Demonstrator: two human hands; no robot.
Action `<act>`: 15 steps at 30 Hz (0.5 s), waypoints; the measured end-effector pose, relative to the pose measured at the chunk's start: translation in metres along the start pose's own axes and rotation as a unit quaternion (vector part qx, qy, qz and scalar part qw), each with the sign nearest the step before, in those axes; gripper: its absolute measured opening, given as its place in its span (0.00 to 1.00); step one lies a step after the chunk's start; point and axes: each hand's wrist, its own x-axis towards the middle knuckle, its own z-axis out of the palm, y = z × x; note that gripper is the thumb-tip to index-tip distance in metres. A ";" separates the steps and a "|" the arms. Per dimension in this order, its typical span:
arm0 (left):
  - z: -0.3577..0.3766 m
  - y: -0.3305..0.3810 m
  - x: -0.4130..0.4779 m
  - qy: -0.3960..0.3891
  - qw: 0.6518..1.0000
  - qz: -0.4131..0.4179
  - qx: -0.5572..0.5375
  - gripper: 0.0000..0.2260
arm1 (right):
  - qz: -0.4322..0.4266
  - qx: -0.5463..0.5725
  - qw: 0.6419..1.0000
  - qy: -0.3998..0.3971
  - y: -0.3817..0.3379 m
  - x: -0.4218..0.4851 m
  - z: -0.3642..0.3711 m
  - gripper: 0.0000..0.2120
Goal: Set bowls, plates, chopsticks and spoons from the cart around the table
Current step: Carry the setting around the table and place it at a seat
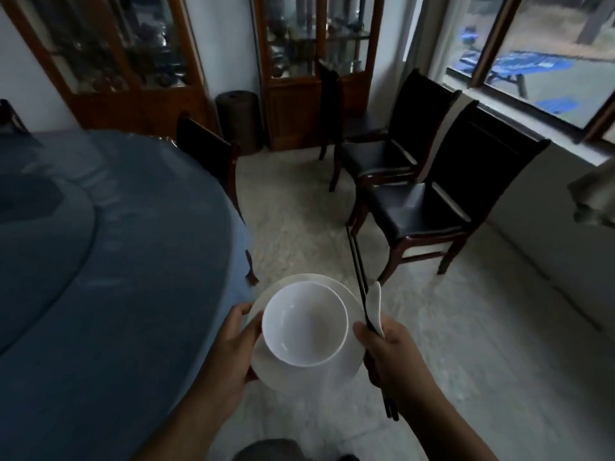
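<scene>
One place setting, not yet laid: my left hand (233, 346) grips a plate (299, 377) bearing a bowl (304, 324), my right hand (396, 364) clasps chopsticks (357, 271) and a spoon (374, 304), beside the blue-clothed surface (100, 261).

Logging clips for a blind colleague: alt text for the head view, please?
A person's left hand holds a round white plate with a white ceramic bowl on it, while the right hand grips dark chopsticks and a white ceramic spoon. A round table under a blue cloth lies to their left, dark padded chairs ahead by a window.
</scene>
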 end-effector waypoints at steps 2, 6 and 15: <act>0.024 0.019 0.038 0.026 1.000 0.011 -0.005 0.06 | 0.002 0.000 1.000 -0.018 -0.020 0.052 -0.016 0.07; 0.059 0.045 0.124 0.070 0.997 0.019 -0.029 0.08 | 0.018 -0.011 0.998 -0.061 -0.048 0.162 -0.034 0.07; 0.100 0.125 0.359 0.070 0.993 0.018 -0.094 0.07 | 0.049 -0.021 0.993 -0.108 -0.136 0.425 -0.037 0.07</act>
